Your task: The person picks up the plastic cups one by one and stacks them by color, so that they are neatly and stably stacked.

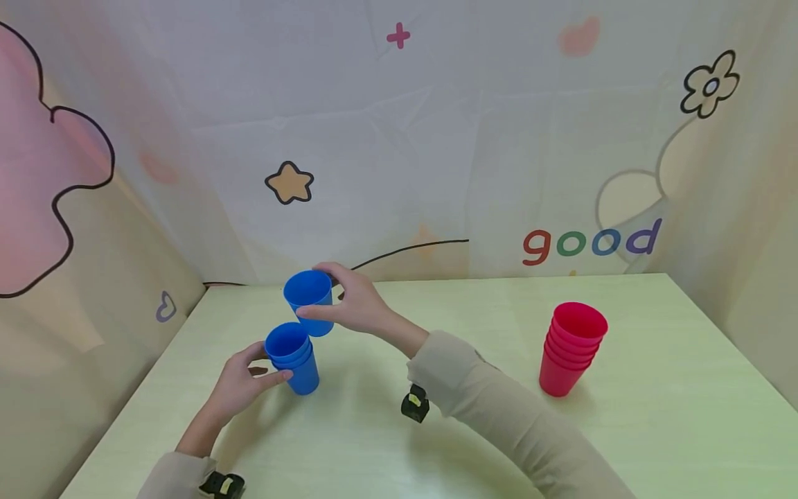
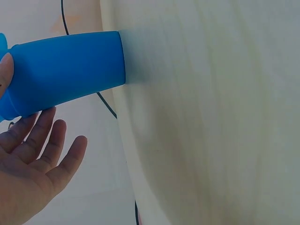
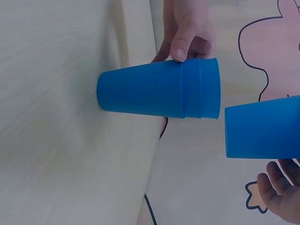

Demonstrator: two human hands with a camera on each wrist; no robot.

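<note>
A stack of nested blue cups [image 1: 304, 374] stands upright on the table at the left in the head view. My left hand [image 1: 240, 384] holds this stack near its rims, thumb on the near side and fingers behind. In the left wrist view the lower fingers [image 2: 70, 161] spread away from the cup wall. My right hand [image 1: 355, 301] grips a single blue cup [image 3: 262, 129] between thumb and fingers, mouth up. That cup is raised just above the stack and slightly beyond it, apart from its top rim in the right wrist view.
A tilted-looking stack of red cups [image 1: 561, 374] stands on the right side of the pale green table [image 1: 474, 333]. Behind the table hangs a printed cloth [image 1: 386, 173] with a star, a flower and the word "good". More cloth borders both sides.
</note>
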